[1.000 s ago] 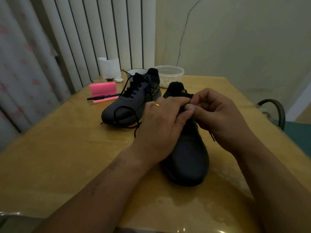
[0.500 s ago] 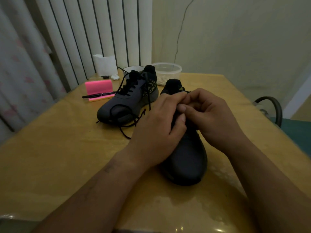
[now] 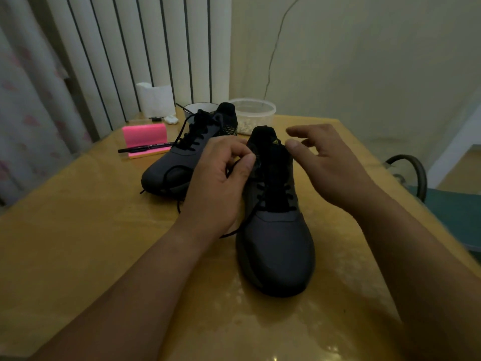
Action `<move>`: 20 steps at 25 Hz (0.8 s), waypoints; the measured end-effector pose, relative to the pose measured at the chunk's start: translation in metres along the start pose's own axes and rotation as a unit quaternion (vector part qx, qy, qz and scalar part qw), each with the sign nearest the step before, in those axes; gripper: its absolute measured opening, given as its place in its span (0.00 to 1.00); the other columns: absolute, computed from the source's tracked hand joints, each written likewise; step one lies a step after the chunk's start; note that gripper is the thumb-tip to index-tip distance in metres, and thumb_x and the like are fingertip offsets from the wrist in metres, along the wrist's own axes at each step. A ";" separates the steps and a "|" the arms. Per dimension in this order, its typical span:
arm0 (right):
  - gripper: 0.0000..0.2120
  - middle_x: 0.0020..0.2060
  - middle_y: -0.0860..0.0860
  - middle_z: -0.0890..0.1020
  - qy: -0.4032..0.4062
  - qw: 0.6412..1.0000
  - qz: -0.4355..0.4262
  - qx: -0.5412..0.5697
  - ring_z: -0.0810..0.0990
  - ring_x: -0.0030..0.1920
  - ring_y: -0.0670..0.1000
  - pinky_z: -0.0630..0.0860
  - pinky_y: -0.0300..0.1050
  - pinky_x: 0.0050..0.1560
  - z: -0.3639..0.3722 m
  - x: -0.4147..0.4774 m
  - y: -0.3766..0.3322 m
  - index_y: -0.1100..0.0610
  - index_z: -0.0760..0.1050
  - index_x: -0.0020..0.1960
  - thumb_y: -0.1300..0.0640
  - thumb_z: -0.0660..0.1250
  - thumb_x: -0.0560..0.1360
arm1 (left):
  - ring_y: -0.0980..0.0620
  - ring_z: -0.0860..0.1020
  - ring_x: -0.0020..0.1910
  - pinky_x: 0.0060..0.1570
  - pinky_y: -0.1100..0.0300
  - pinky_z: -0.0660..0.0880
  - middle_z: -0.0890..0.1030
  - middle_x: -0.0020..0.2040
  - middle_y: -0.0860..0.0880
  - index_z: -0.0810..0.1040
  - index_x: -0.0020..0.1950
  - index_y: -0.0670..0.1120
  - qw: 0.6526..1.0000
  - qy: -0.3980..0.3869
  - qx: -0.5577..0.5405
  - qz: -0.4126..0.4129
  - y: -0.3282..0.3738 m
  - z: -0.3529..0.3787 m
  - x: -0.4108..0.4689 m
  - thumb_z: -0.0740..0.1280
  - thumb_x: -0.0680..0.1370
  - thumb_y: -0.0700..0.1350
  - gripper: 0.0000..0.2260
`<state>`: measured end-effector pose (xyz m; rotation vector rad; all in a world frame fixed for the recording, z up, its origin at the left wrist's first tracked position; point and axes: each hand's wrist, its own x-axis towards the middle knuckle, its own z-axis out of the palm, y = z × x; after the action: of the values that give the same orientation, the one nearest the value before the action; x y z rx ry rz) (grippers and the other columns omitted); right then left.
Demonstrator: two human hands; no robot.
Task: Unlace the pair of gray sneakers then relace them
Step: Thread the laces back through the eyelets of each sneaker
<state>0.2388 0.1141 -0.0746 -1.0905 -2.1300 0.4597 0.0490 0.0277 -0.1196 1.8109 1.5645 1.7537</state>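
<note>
Two gray sneakers with black laces stand on the wooden table [image 3: 78, 243]. The near sneaker [image 3: 276, 246] points its toe at me, with its black lace [image 3: 250, 220] trailing off its left side. My left hand [image 3: 221, 183] pinches that lace beside the sneaker's upper eyelets. My right hand [image 3: 328, 162] hovers just right of the tongue, fingers spread, holding nothing. The far sneaker [image 3: 182, 157] lies further back on the left, laced, with loose ends [image 3: 179, 204] hanging past its toe.
Behind the shoes are a pink pad [image 3: 144, 135] with a black pen [image 3: 145, 148], a white paper holder [image 3: 156, 99], a bowl [image 3: 197, 108] and a clear plastic tub [image 3: 256, 113]. A chair [image 3: 416, 173] stands at the table's right edge.
My right hand has let go of the lace and moved away to the right, opening its fingers. My left hand keeps its pinch and has shifted slightly left.
</note>
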 end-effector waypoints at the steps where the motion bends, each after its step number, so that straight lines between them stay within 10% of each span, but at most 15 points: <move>1: 0.19 0.62 0.44 0.73 -0.046 0.998 0.000 -0.035 0.73 0.62 0.43 0.71 0.37 0.61 -0.002 0.010 -0.002 0.48 0.76 0.70 0.42 0.61 0.84 | 0.57 0.78 0.57 0.58 0.59 0.78 0.76 0.62 0.58 0.78 0.53 0.51 1.000 -0.008 -0.009 -0.011 -0.003 0.003 0.002 0.65 0.85 0.45 0.03; 4: 0.15 0.59 0.47 0.75 -0.132 0.987 0.007 -0.091 0.72 0.59 0.46 0.68 0.39 0.53 -0.009 0.030 -0.004 0.47 0.80 0.60 0.39 0.66 0.81 | 0.59 0.78 0.61 0.62 0.48 0.80 0.75 0.68 0.61 0.78 0.52 0.52 0.993 -0.052 -0.069 -0.075 -0.003 0.009 0.008 0.63 0.86 0.47 0.05; 8: 0.11 0.44 0.46 0.80 -0.067 0.977 -0.043 0.198 0.78 0.46 0.44 0.73 0.40 0.48 -0.010 0.025 -0.003 0.56 0.78 0.46 0.49 0.73 0.79 | 0.54 0.82 0.55 0.57 0.48 0.82 0.82 0.58 0.53 0.78 0.55 0.48 0.989 -0.076 -0.103 -0.076 0.004 0.006 0.022 0.62 0.87 0.46 0.06; 14: 0.17 0.55 0.54 0.85 -0.196 0.968 -0.027 0.155 0.84 0.58 0.54 0.79 0.60 0.63 -0.015 0.016 0.006 0.56 0.83 0.60 0.45 0.71 0.79 | 0.47 0.81 0.54 0.53 0.37 0.79 0.81 0.53 0.49 0.77 0.57 0.50 0.994 -0.063 -0.063 -0.057 -0.005 0.019 0.023 0.60 0.87 0.50 0.08; 20: 0.17 0.59 0.68 0.82 -0.058 0.896 0.057 0.437 0.83 0.58 0.62 0.79 0.57 0.63 0.015 0.016 0.015 0.71 0.76 0.65 0.59 0.64 0.84 | 0.52 0.80 0.50 0.51 0.46 0.80 0.80 0.50 0.50 0.77 0.59 0.46 0.993 -0.058 -0.096 -0.030 -0.016 0.025 0.022 0.60 0.87 0.47 0.08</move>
<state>0.2297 0.1357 -0.0872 -0.6522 -1.6256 1.3971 0.0552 0.0634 -0.1250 1.7218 1.3418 1.6774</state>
